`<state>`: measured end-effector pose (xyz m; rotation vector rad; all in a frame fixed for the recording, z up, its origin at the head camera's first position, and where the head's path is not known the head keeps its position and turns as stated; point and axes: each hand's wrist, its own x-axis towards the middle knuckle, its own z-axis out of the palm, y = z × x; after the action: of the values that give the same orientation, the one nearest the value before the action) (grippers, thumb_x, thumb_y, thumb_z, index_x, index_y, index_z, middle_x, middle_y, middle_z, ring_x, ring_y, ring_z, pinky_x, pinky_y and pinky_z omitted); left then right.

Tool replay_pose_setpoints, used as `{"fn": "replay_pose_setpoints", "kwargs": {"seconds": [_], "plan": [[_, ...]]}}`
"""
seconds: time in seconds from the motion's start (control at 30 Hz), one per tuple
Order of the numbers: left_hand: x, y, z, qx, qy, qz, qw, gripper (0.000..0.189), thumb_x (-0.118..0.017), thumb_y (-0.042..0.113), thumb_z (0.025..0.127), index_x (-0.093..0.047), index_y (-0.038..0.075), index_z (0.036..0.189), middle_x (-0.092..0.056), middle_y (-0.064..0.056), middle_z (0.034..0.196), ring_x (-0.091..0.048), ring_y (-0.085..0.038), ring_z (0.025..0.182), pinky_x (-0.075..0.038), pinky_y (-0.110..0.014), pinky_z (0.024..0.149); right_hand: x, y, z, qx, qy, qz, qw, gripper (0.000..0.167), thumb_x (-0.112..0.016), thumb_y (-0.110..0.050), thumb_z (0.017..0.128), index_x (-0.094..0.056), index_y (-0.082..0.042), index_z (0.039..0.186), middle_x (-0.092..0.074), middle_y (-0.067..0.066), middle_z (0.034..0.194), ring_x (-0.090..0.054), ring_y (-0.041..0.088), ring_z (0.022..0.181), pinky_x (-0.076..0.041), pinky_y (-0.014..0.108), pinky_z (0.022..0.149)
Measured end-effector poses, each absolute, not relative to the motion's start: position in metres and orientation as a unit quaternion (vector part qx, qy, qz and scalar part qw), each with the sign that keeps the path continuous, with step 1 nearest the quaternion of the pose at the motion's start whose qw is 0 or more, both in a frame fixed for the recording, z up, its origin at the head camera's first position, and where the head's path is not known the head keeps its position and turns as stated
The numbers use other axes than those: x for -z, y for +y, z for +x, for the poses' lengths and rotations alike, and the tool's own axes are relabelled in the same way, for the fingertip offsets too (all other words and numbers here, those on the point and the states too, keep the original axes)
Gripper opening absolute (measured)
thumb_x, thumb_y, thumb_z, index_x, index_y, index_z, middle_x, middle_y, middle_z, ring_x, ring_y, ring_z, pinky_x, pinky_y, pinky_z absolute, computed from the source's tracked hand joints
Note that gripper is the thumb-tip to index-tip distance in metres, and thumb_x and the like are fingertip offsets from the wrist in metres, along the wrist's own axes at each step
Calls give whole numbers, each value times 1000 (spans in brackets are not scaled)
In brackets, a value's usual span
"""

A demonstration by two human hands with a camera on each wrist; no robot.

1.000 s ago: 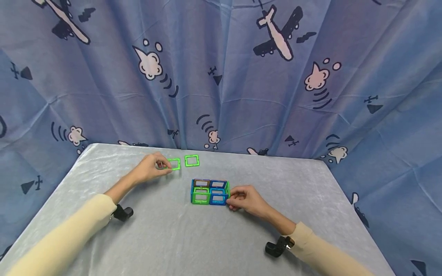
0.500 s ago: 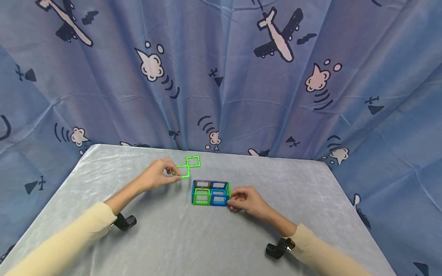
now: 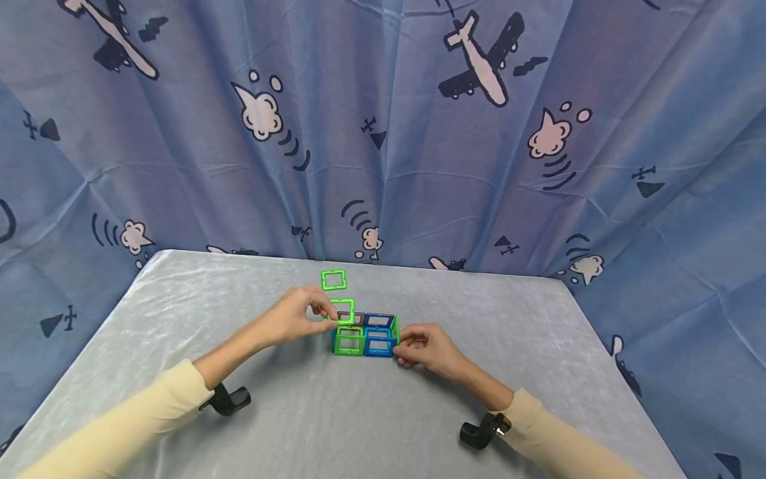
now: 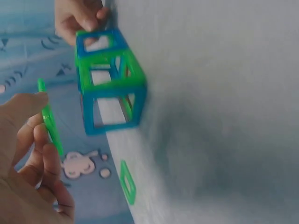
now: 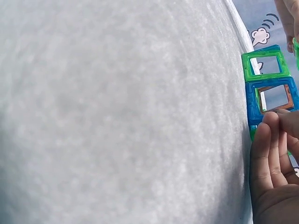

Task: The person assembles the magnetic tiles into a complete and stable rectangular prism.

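Observation:
My left hand [image 3: 299, 313] pinches a green square magnetic tile [image 3: 352, 311] between thumb and fingers. That tile hangs above the left back part of a magnetic tile box [image 3: 364, 346], apart from it in the left wrist view. Blue, green and brown frames form the box, two squares long and seemingly uncovered on top. At its right end, my right hand [image 3: 433, 349] holds the end tile with thumb and fingertips; the right wrist view has those fingertips [image 5: 271, 119] against a blue tile [image 5: 252, 100]. The exact contact is partly hidden.
Another green square tile [image 3: 333, 289] lies flat on the table behind the box. A pale grey cloth [image 3: 287, 412] covers the table. Behind its far edge hangs a blue curtain [image 3: 419, 219] with airplane prints. Each wrist wears a black camera [image 3: 230, 400].
My left hand has carried the green tile right and nearer, from beside the loose tile to over the box's left part. The right hand and box have stayed in place.

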<state>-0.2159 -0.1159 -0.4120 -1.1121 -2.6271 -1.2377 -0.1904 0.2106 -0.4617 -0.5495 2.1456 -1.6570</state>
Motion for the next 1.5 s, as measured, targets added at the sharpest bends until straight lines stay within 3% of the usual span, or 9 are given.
{"fn": "replay_pose_setpoints", "kwargs": {"seconds": [0.23,0.47,0.6,0.9,1.5], "plan": [[412,-98,-210,371,-857,-356,0,10,-85,16,86,-76,21,84,-62,10,85,-63,-23,83,-52,-34,73,462,210,-191,583,765,-201,185,16,-70,2,95,-70,11,108,-70,24,91,-69,18,76,-60,34,69],[416,-90,-209,341,-873,-349,3,10,-86,19,85,-76,22,83,-62,10,83,-61,-13,81,-51,-30,73,463,210,-191,586,762,-203,188,16,-70,2,95,-69,11,109,-70,24,91,-69,19,75,-60,34,69],[417,-90,-208,331,-880,-341,-6,12,-86,18,84,-75,22,81,-60,10,83,-61,-13,81,-50,-28,72,462,210,-191,589,759,-205,189,16,-69,3,95,-69,12,109,-69,25,91,-69,19,75,-60,34,69],[421,-88,-207,341,-882,-324,-27,12,-85,16,85,-75,21,81,-60,8,84,-59,-21,80,-48,-30,68,462,210,-192,592,756,-207,188,16,-69,4,95,-69,12,109,-69,26,91,-68,18,74,-60,33,68],[426,-86,-205,349,-886,-306,-4,12,-86,17,84,-75,20,82,-62,6,84,-57,-17,77,-48,-30,64,461,211,-191,590,759,-205,186,15,-70,5,94,-69,12,108,-69,27,91,-68,19,74,-60,34,69]]}}
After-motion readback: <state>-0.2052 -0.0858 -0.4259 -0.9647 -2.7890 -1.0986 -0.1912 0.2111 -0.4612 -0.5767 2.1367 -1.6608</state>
